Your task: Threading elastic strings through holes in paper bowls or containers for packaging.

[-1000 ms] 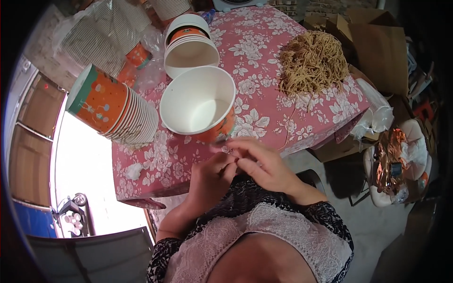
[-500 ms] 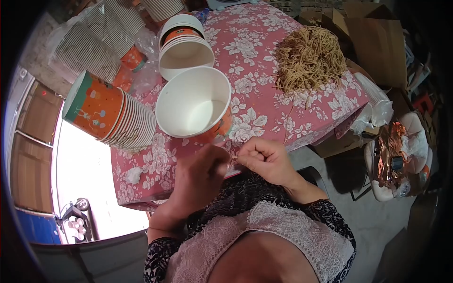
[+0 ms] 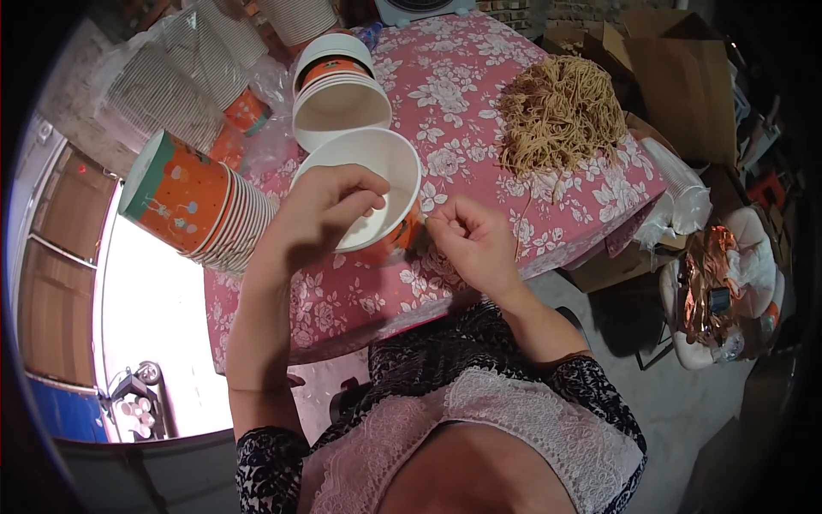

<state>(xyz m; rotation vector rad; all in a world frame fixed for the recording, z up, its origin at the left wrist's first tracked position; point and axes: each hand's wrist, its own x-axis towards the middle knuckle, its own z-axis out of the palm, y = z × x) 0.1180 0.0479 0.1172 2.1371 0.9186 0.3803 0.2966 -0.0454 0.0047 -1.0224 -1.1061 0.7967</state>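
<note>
Left hand (image 3: 330, 197) over mouth of white-lined bucket (image 3: 398, 163) — grip curled; closure and hold, cannot tell. Right hand (image 3: 473, 242) just beside bucket — grip closed, contents unclear. Bucket on floral counter (image 3: 445, 86), left of tan strand pile (image 3: 562, 116).

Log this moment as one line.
left hand: curled, at white-lined tub | right hand: closed beside tub, contents unclear | tan strand pile: on floral tablecloth

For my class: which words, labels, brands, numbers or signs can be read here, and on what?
None can be read.
Stacked orange cups: printed pictures show; any lettering is too small.
Open cup: its orange print is too blurred to read.
Cardboard box: no readable marking.
</note>
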